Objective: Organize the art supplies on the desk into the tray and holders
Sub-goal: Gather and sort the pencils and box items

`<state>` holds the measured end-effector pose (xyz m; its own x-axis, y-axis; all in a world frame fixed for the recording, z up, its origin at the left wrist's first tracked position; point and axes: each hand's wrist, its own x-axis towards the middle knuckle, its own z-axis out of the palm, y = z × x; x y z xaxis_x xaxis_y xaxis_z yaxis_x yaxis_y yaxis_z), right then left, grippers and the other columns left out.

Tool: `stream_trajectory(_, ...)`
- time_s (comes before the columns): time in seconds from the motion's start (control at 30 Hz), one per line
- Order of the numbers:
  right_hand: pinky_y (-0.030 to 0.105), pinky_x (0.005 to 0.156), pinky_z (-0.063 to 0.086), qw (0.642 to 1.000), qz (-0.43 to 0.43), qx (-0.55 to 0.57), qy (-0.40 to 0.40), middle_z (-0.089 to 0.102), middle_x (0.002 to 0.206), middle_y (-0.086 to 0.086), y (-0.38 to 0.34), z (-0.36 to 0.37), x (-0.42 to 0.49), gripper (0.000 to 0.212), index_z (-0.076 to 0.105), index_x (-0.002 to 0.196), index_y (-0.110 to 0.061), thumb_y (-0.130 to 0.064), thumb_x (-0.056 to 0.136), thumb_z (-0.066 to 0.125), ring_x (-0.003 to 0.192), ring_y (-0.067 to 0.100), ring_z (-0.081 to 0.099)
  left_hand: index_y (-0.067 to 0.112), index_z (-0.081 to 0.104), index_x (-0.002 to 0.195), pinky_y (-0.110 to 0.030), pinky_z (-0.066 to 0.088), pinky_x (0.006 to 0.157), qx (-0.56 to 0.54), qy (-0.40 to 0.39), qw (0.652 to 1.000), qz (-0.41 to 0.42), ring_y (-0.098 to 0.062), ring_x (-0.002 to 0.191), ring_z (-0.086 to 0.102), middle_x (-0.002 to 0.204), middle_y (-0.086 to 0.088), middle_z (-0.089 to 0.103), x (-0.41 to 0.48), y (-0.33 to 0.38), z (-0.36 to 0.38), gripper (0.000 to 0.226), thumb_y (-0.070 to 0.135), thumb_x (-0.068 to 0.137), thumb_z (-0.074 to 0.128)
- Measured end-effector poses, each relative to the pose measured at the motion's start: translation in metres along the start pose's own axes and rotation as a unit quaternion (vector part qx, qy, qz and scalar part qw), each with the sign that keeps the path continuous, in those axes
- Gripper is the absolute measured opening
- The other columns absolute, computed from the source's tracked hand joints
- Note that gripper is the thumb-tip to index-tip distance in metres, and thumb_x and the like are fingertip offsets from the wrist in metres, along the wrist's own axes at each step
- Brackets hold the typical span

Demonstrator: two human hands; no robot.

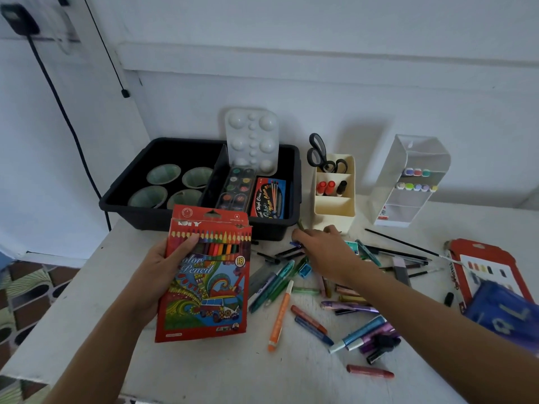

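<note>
My left hand (159, 268) grips a red colour pencil box (204, 290) by its left edge and holds it above the white desk (87, 287). My right hand (323, 247) reaches over a scatter of loose pens, markers and crayons (309, 316), its fingers curled down. The end of a green pencil (300, 223) pokes out between thumb and forefinger. Behind stands the black tray (295, 170), a cream holder (335, 207) and a clear holder (408, 199).
The tray holds several green cups (163, 174), a white palette (252, 135), a watercolour set (236, 188) and a brush box (269, 198). Scissors (318, 153) and markers stand in the cream holder. A red pack (490, 258) and a blue pouch (504, 313) lie right.
</note>
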<state>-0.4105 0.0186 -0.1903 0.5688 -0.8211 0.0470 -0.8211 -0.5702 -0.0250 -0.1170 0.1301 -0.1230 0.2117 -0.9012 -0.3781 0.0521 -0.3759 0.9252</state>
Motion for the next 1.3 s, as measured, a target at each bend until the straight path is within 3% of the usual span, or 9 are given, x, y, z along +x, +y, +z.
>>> stream_trajectory(0.17, 0.039, 0.089, 0.036, 0.999, 0.0, 0.036, 0.016, 0.06, 0.113, 0.003, 0.012, -0.007, -0.011, 0.034, 0.062, 0.117, -0.021, -0.013, 0.085, 0.071, 0.107, 0.026, 0.052, 0.014, 0.06, 0.121, -0.057, 0.057, 0.089, 0.007, -0.011, 1.0, -0.004, -0.038, 0.089, 0.076, 0.102, -0.013, 0.077, 0.002, 0.0, 0.008, 0.038, 0.041, 0.094, 0.063)
stream_trajectory(0.33, 0.038, 0.091, 0.034, 0.992, 0.05, 0.118, -0.008, 0.056, 0.116, -0.006, 0.021, -0.016, -0.019, 0.036, 0.065, 0.118, -0.029, -0.039, 0.084, 0.074, 0.114, 0.017, 0.043, 0.017, 0.06, 0.121, -0.061, 0.055, 0.092, 0.008, -0.023, 1.0, -0.003, -0.038, 0.09, 0.075, 0.102, -0.013, 0.077, 0.002, 0.002, 0.019, 0.037, 0.041, 0.093, 0.063)
stream_trajectory(0.43, 0.043, 0.091, 0.04, 0.983, 0.044, 0.17, 0.045, 0.06, 0.107, -0.01, 0.022, -0.022, -0.025, 0.019, 0.067, 0.105, -0.029, -0.035, 0.087, 0.07, 0.106, 0.013, 0.046, 0.017, 0.059, 0.121, -0.06, 0.056, 0.091, 0.009, -0.031, 0.999, -0.001, -0.038, 0.089, 0.076, 0.102, -0.013, 0.077, 0.002, 0.002, 0.023, 0.037, 0.041, 0.094, 0.063)
stream_trajectory(0.53, 0.038, 0.078, 0.048, 0.965, 0.009, 0.24, 0.101, 0.058, 0.09, -0.016, 0.018, -0.033, -0.03, 0.011, 0.058, 0.092, -0.029, -0.02, 0.09, 0.064, 0.086, 0.006, 0.05, 0.018, 0.059, 0.122, -0.059, 0.056, 0.09, 0.008, -0.033, 0.999, 0.003, -0.038, 0.089, 0.076, 0.102, -0.013, 0.077, 0.002, 0.002, 0.027, 0.037, 0.041, 0.093, 0.064)
stream_trajectory(0.6, 0.034, 0.068, 0.047, 0.952, -0.013, 0.282, 0.121, 0.055, 0.084, -0.015, 0.01, -0.046, -0.031, 0.014, 0.052, 0.092, -0.026, -0.014, 0.094, 0.059, 0.079, 0.008, 0.05, 0.018, 0.059, 0.122, -0.059, 0.056, 0.09, 0.013, -0.035, 0.999, 0.007, -0.037, 0.088, 0.076, 0.102, -0.013, 0.078, 0.001, 0.003, 0.029, 0.038, 0.041, 0.093, 0.064)
stream_trajectory(0.73, 0.043, 0.063, 0.048, 0.936, -0.037, 0.329, 0.121, 0.057, 0.084, 0.0, -0.01, -0.065, -0.022, 0.005, 0.044, 0.102, -0.021, -0.016, 0.104, 0.045, 0.071, 0.019, 0.052, 0.019, 0.059, 0.122, -0.053, 0.059, 0.084, 0.027, -0.05, 0.998, 0.012, -0.035, 0.087, 0.076, 0.1, -0.012, 0.078, -0.003, 0.003, 0.035, 0.037, 0.04, 0.092, 0.065)
stream_trajectory(0.87, 0.045, 0.077, 0.051, 0.961, -0.077, 0.239, 0.118, 0.066, 0.101, 0.0, -0.025, -0.074, -0.004, 0.015, 0.047, 0.119, -0.026, -0.022, 0.105, 0.041, 0.088, 0.019, 0.059, 0.02, 0.059, 0.123, -0.057, 0.057, 0.089, 0.048, -0.069, 0.996, 0.011, -0.035, 0.09, 0.076, 0.103, -0.011, 0.078, -0.007, 0.005, 0.036, 0.044, 0.044, 0.087, 0.069)
stream_trajectory(1.17, 0.043, 0.099, 0.032, 0.955, -0.234, 0.119, 0.14, 0.07, 0.096, -0.016, -0.038, -0.102, 0.023, 0.022, 0.07, 0.102, -0.028, -0.013, 0.09, 0.059, 0.096, 0.015, 0.054, 0.017, 0.056, 0.123, -0.05, 0.059, 0.084, 0.019, -0.126, 0.992, -0.008, -0.036, 0.094, 0.075, 0.105, -0.013, 0.077, -0.016, 0.001, 0.043, 0.036, 0.032, 0.091, 0.066)
stream_trajectory(1.3, 0.046, 0.111, 0.031, 0.955, -0.192, 0.119, 0.19, 0.065, 0.111, -0.012, -0.039, -0.104, 0.033, 0.02, 0.07, 0.108, -0.027, -0.034, 0.09, 0.067, 0.118, 0.015, 0.049, 0.015, 0.056, 0.123, -0.049, 0.062, 0.081, -0.041, -0.125, 0.991, -0.02, -0.039, 0.096, 0.074, 0.107, -0.018, 0.075, -0.017, -0.005, 0.048, 0.034, 0.03, 0.094, 0.064)
